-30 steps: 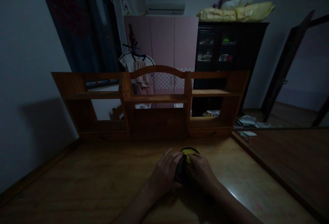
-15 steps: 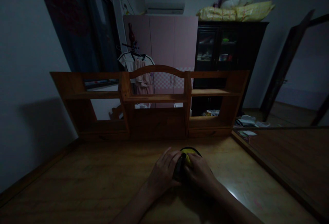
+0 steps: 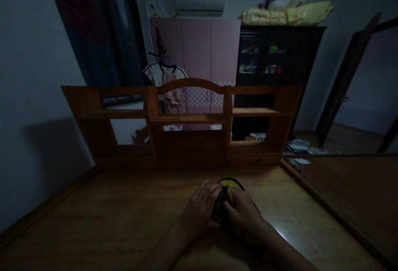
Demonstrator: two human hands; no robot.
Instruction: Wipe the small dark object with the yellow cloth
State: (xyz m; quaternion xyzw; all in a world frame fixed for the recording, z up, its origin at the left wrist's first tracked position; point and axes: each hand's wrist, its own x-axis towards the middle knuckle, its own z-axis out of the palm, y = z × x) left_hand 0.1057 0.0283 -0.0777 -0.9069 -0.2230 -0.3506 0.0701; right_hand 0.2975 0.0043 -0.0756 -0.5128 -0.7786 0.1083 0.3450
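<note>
On the wooden desk top [image 3: 124, 204], a dark item with yellow inside and a black rim [image 3: 230, 181] lies under my hands; the light is too dim to tell its kind. My left hand [image 3: 200, 204] curls around a small dark, tube-like piece [image 3: 219, 206] at the item's left side. Close beside it, my right hand [image 3: 242, 208] is closed, thumb and fingers pinching the yellow part [image 3: 229, 195]. The item's near end is partly hidden beneath my right wrist.
A wooden shelf unit [image 3: 189, 118] stands along the desk's far edge. A raised wooden edge [image 3: 323, 200] borders the right side, and a white wall [image 3: 40, 138] the left. Beyond are a pink wardrobe [image 3: 195, 51] and a dark cabinet [image 3: 280, 55].
My right hand has shifted slightly right and down, still pinching the yellow part. More of the item's black rim shows on the right. My left hand stays nearly in place.
</note>
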